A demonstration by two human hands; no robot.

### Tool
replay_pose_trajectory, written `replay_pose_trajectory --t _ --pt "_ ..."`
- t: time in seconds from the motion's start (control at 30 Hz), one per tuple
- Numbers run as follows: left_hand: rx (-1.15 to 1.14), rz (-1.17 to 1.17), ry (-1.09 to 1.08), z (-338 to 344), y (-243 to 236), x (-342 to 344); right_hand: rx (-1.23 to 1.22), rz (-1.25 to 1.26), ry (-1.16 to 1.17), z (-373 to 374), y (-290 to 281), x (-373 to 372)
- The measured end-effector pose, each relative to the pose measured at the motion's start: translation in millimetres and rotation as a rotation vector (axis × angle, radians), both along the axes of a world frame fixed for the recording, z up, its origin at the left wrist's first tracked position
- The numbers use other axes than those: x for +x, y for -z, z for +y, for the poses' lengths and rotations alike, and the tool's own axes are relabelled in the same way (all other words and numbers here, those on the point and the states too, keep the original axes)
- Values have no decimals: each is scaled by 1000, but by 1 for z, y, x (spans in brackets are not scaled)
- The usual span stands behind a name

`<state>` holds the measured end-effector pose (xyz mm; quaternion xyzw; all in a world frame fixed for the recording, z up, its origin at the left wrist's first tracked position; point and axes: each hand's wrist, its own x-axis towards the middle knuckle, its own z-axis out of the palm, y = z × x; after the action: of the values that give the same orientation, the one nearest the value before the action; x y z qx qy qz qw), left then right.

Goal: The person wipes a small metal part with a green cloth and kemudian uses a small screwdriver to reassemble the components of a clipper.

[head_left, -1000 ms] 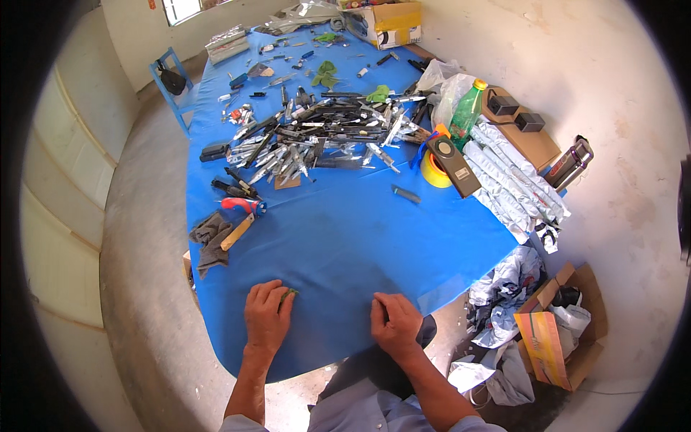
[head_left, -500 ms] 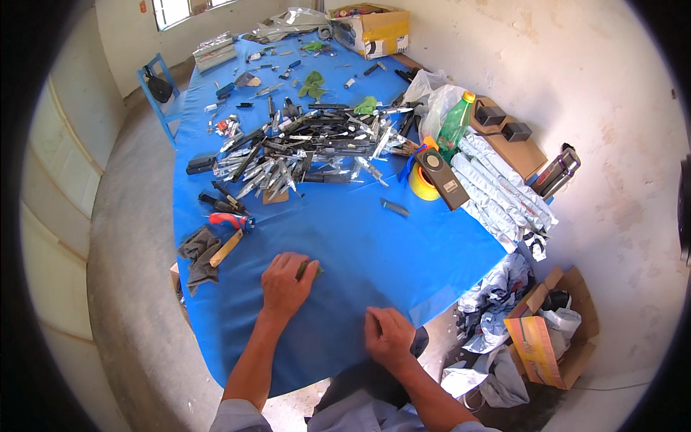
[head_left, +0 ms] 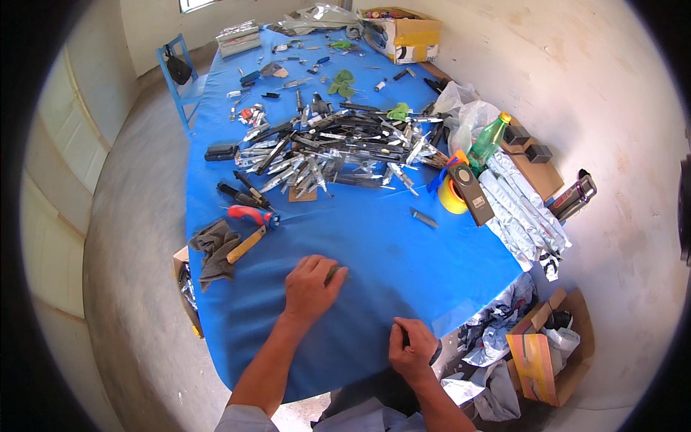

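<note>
My left hand (head_left: 309,291) rests on the blue tablecloth (head_left: 381,266), fingers curled over a small green cloth (head_left: 335,275) that is mostly hidden beneath them. My right hand (head_left: 413,349) is closed near the front-right edge; whatever it holds, if anything, cannot be made out. Left of my hands lie a grey cloth (head_left: 216,252), a wooden-handled tool (head_left: 245,245) and a red-and-blue-handled tool (head_left: 250,214). A small grey piece (head_left: 423,217) lies farther forward.
A heap of black and silver pen-like parts (head_left: 331,147) covers the middle. At right are a green bottle (head_left: 486,144), yellow tape (head_left: 450,198), silver rolls (head_left: 515,212) and power adapters (head_left: 538,153). An open carton (head_left: 533,367) sits below; a blue chair (head_left: 176,75) stands left.
My left hand has slid forward and toward the middle of the table with the green cloth under its fingers. My right hand remains near the edge. The view has shifted slightly.
</note>
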<state>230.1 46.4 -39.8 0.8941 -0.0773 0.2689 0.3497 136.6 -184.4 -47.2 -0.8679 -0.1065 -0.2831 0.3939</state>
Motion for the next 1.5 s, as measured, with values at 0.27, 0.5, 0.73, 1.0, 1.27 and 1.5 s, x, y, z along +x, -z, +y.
replay_pose_trajectory --t 0.27,0.5,0.73,1.0,1.27,1.5 --pt "-3 -11 1 0 3 1 -31 8 1 -2 2 0" --pt "-11 -11 6 0 5 1 -18 34 -11 -1 4 -1" --pt "-34 -5 5 -1 7 2 -44 305 -77 5 -52 6" --pt "-39 -11 5 2 9 3 -261 132 -172 61 -62 139" --pt "-52 -9 6 4 6 5 -489 26 -161 132 -50 250" --pt "-54 2 22 2 4 7 -643 73 -154 165 -35 296"
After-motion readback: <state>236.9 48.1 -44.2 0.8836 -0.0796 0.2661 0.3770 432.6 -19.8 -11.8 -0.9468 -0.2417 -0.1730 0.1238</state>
